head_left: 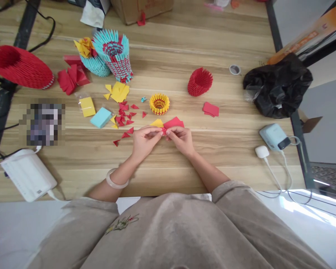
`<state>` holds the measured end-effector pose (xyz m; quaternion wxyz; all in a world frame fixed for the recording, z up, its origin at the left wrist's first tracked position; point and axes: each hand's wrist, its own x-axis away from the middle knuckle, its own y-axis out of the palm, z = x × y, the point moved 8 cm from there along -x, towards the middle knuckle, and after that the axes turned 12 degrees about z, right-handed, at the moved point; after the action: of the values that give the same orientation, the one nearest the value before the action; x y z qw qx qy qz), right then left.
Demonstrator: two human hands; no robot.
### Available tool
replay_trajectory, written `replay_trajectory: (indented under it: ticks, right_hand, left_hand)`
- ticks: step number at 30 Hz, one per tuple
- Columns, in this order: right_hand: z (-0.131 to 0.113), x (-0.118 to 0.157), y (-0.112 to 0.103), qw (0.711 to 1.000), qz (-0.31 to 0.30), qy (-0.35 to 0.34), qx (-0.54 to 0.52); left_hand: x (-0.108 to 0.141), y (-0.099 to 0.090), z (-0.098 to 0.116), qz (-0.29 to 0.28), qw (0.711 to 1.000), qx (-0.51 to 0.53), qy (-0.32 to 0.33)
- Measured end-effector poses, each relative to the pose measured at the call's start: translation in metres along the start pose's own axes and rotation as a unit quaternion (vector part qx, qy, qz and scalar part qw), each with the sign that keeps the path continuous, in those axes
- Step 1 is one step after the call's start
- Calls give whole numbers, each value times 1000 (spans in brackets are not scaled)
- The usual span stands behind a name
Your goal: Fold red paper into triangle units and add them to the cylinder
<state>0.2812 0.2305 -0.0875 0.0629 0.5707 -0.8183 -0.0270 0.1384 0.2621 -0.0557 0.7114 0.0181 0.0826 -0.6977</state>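
A small piece of red paper (164, 130) is pinched between my two hands, mostly hidden by the fingertips. My left hand (148, 140) grips it from the left, and my right hand (180, 139) from the right. Just beyond the fingers lie red paper sheets (174, 121) and a yellow paper sheet (157, 122). Several folded red triangles (125, 135) are scattered left of my left hand. Farther off stands a yellow and red ring of interlocked folded paper (159, 104), with a tiny blue folded piece (143, 99) beside it.
Paper vases stand behind: a blue and red one (114, 56), a small red one (199, 82) and a tall red one (19, 67) lying tilted. Blue paper (101, 117) and yellow paper (120, 92) lie left. A black bag (280, 86) and charger (273, 136) are right; a white box (28, 175) sits left.
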Motion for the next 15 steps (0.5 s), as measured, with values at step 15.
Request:
replay_trajectory:
  ticks: [15]
  right_hand:
    - [-32, 10, 0, 964, -20, -233, 128]
  left_hand:
    - [-1, -1, -21, 10, 989, 61, -135]
